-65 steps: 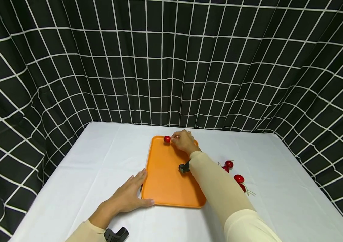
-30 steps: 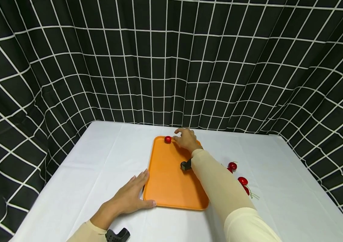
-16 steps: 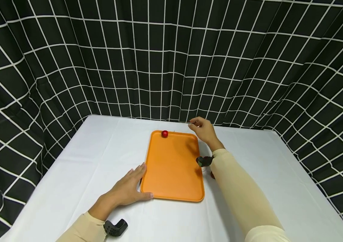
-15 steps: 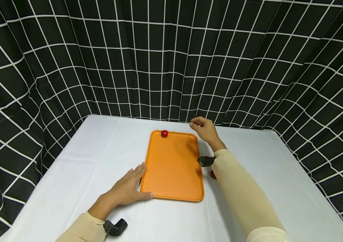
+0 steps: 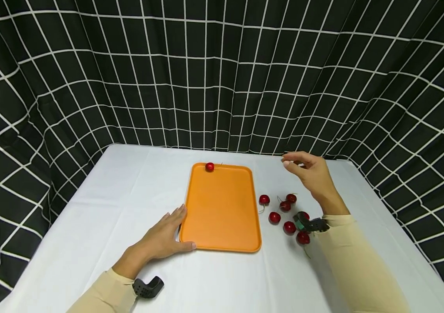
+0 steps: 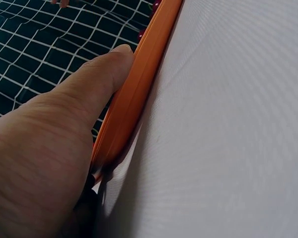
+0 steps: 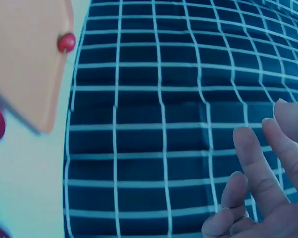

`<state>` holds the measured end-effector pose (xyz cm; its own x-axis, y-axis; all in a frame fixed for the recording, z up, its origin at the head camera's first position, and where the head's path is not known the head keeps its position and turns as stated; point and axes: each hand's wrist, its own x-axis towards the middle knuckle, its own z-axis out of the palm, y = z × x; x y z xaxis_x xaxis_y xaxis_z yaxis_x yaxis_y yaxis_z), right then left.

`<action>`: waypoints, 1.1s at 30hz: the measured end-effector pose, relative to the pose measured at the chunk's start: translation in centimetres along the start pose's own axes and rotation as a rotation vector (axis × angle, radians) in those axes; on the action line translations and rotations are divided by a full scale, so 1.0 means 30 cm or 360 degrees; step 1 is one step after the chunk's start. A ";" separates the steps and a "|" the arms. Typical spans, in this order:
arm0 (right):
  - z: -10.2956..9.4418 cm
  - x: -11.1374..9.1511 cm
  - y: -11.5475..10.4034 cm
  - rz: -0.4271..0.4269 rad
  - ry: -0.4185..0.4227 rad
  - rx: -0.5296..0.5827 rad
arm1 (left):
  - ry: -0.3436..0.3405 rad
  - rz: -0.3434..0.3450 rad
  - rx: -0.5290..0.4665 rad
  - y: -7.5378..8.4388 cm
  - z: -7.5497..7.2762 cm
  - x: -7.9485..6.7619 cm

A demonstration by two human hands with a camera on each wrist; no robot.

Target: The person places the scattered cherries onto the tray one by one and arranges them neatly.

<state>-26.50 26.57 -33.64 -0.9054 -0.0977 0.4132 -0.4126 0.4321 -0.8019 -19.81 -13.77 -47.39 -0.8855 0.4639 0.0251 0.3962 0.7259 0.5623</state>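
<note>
In the head view, an orange tray point(image 5: 222, 208) lies on the table. One red cherry point(image 5: 209, 167) with its stem rests at the tray's far edge, left of the middle. My left hand point(image 5: 163, 237) touches the tray's near left corner, its fingers straight along the side and the thumb at the front edge. The left wrist view has that thumb point(image 6: 104, 74) against the tray's rim point(image 6: 139, 89). Raised above the table's far right part, my right hand point(image 5: 309, 174) holds nothing, fingers loosely bent. Several cherries point(image 5: 274, 218) lie between it and the tray.
A white cloth point(image 5: 135, 182) covers the table. Behind and at both sides hangs a black curtain point(image 5: 214, 87) with a white grid. My right wrist's black camera point(image 5: 311, 223) partly hides one of the loose cherries.
My right hand has let go of the cherry's stem, lifted and moved right, away from the tray. The cherry stays at the far edge; the left hand keeps its place. The loose cherries are uncovered.
</note>
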 end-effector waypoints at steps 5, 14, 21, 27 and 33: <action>-0.092 -0.112 0.006 0.0050 0.0093 -0.0017 | 0.0007 0.0004 0.0016 0.001 -0.007 0.007; -0.151 -0.295 0.153 0.0353 0.0221 -0.0256 | -0.0007 0.0013 -0.0018 0.000 -0.002 0.005; -0.160 -0.373 0.269 0.0583 0.0167 -0.0433 | -0.0017 0.0008 -0.0048 -0.001 0.011 0.004; -0.160 -0.392 0.312 0.0586 0.0048 -0.0444 | -0.0010 0.0024 -0.0036 0.003 0.011 0.009; -0.157 -0.396 0.324 0.0664 -0.0099 -0.0441 | -0.0026 0.0006 -0.0014 0.000 0.003 0.010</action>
<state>-19.27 36.16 -44.32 -0.9952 0.0847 0.0485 0.0204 0.6664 -0.7454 -20.05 -13.59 -47.45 -0.8800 0.4748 0.0135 0.3970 0.7197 0.5696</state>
